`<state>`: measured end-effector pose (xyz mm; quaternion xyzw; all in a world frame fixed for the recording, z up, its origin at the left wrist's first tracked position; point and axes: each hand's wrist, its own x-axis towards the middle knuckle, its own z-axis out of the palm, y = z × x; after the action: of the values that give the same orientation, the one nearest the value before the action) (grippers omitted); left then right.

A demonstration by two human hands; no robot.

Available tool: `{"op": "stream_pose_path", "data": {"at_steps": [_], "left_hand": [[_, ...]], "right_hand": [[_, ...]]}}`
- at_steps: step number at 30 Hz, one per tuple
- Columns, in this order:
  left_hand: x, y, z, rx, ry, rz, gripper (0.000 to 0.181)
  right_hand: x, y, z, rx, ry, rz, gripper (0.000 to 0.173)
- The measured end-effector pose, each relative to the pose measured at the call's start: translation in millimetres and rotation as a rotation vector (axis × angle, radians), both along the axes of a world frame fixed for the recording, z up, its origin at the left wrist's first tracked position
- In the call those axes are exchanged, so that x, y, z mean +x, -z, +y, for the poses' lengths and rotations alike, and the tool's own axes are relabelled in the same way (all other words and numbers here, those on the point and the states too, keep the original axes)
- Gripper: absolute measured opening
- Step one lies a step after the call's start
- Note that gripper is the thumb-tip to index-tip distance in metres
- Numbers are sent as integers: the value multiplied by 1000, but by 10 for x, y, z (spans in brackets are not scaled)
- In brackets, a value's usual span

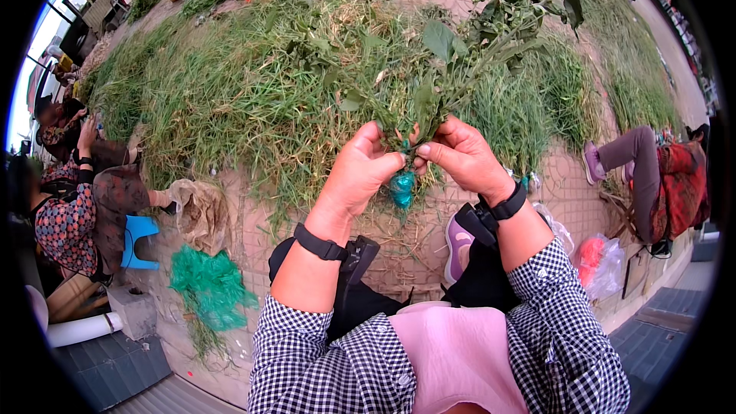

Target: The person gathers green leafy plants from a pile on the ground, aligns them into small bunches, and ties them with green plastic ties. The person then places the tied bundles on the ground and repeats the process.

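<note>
Above my lap, my left hand [365, 169] and my right hand [460, 155] pinch the lower stems of a leafy green plant [489, 57] from either side, their fingertips close together. The branches spread upward, mostly to the right. Teal plastic film [402, 188] is wrapped in a bundle around the plant's base, just below my fingertips. A teal strip shows between the thumbs. The root end is hidden inside the film. Each wrist wears a black strap with a black device.
A broad heap of cut grass [230, 86] lies on the brick paving before me. A green plastic bag [210, 287], a brown bag [201, 213] and a blue stool [138, 241] are at left, beside seated people. Another seated person and a clear bag [606, 270] are at right.
</note>
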<state>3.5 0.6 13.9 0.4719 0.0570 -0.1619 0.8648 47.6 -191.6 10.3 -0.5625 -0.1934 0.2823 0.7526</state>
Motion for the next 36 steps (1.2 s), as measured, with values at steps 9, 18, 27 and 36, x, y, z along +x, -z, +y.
{"op": "stream_pose_path", "data": {"at_steps": [9,18,27,36], "left_hand": [[-35,177,-45,128,-11,-109,38],[7,283,-16,349,91,-107,28],[-8,312,49,381,142,-117,26],[-18,226,15,284,12,-40,23]], "right_hand": [[52,-6,-17,-311,-43,-406,11],[51,-59,35,-427,-7,-534,14],[42,-10,85,-511,116,-721,22],[41,84,167,-520,197,-427,30]]}}
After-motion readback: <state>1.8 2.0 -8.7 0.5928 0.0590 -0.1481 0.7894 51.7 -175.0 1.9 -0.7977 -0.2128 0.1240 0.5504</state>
